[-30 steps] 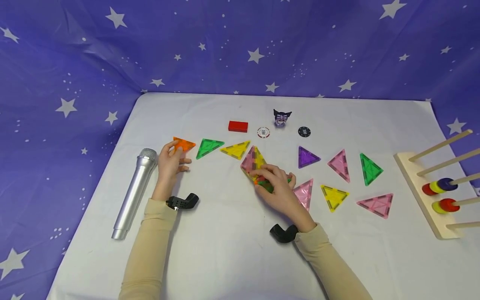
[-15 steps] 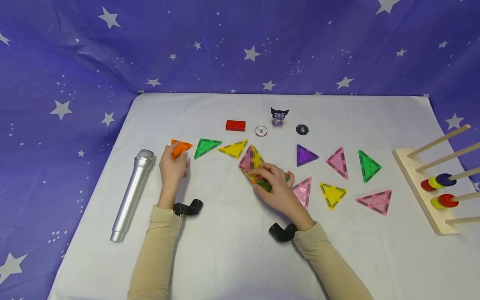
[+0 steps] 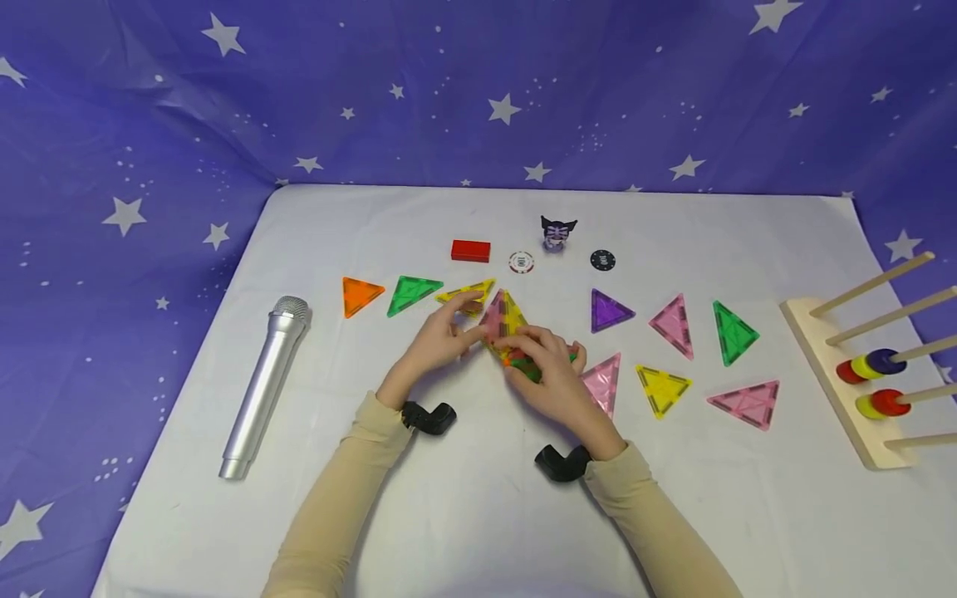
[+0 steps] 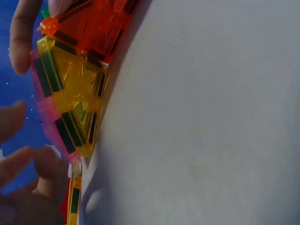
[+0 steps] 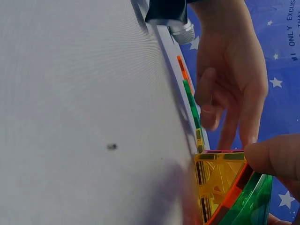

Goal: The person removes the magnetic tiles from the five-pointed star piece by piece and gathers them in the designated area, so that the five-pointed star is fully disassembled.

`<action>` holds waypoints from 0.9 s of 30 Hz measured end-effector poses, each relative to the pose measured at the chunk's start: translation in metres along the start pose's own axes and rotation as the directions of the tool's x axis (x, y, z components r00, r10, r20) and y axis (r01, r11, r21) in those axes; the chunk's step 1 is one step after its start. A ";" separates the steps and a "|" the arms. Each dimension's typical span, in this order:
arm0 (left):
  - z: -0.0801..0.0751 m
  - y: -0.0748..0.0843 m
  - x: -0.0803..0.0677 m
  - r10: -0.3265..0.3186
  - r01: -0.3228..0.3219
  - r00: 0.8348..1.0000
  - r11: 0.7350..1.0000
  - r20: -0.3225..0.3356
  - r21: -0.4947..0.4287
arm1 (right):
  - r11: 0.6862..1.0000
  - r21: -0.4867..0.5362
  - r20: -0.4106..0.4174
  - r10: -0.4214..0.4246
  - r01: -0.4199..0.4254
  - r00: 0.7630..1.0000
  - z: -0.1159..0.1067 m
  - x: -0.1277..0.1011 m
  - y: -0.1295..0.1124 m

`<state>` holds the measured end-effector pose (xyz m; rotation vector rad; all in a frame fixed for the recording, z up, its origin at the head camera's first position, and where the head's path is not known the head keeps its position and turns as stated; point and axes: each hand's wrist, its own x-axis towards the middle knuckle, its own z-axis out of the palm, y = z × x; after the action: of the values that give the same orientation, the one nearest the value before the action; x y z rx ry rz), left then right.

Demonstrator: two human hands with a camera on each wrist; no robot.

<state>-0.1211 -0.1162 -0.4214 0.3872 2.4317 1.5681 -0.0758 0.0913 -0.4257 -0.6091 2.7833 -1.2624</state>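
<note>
From where I stand, the person's right hand (image 3: 549, 370) grips a magnetic-tile structure (image 3: 512, 311) of pink, yellow, red and green pieces near the middle of the white tabletop (image 3: 463, 507), its fingers curled round the edges. The left hand (image 3: 441, 336) hangs opposite, fingers loosely parted and holding nothing I can see: thumb by the pink face, index finger over a yellow triangular tile (image 3: 483, 288). Whether either touches, I can't tell. Beyond that tile lie a green tile (image 3: 411, 293) and an orange tile (image 3: 360, 296); a pink tile (image 3: 606, 384) sits just beside the right wrist.
</note>
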 end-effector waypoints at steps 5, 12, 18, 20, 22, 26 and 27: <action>0.002 -0.003 0.006 -0.004 0.021 0.987 0.994 0.163 -0.105 | 1.000 0.013 0.007 0.015 -0.016 1.000 0.000 0.000 0.000; 0.000 -0.011 0.006 0.033 -0.002 0.976 0.990 0.216 -0.142 | 0.998 0.052 0.003 0.023 -0.023 1.000 -0.002 -0.001 -0.001; 0.002 -0.016 0.007 0.109 -0.087 0.972 0.990 0.206 -0.113 | 0.998 0.048 -0.006 0.030 -0.030 1.000 -0.002 -0.002 0.001; 0.002 -0.016 0.008 0.103 -0.086 0.974 0.992 0.201 -0.094 | 0.998 0.051 -0.006 0.029 -0.028 1.000 -0.003 -0.002 0.001; 0.002 -0.016 0.007 0.093 -0.080 0.976 0.994 0.195 -0.073 | 0.998 0.051 -0.004 0.024 -0.023 1.000 -0.003 -0.001 0.002; 0.003 -0.013 0.005 0.069 -0.063 0.983 0.997 0.171 -0.042 | 0.999 0.046 0.001 0.017 -0.017 1.000 -0.003 -0.001 0.002; 0.003 -0.012 0.004 0.069 -0.064 0.984 0.997 0.163 -0.035 | 0.999 0.045 0.004 0.017 -0.017 1.000 -0.003 -0.001 0.002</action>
<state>-0.1255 -0.1170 -0.4333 0.5743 2.2911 1.5308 -0.0764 0.0951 -0.4255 -0.5836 2.7434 -1.3155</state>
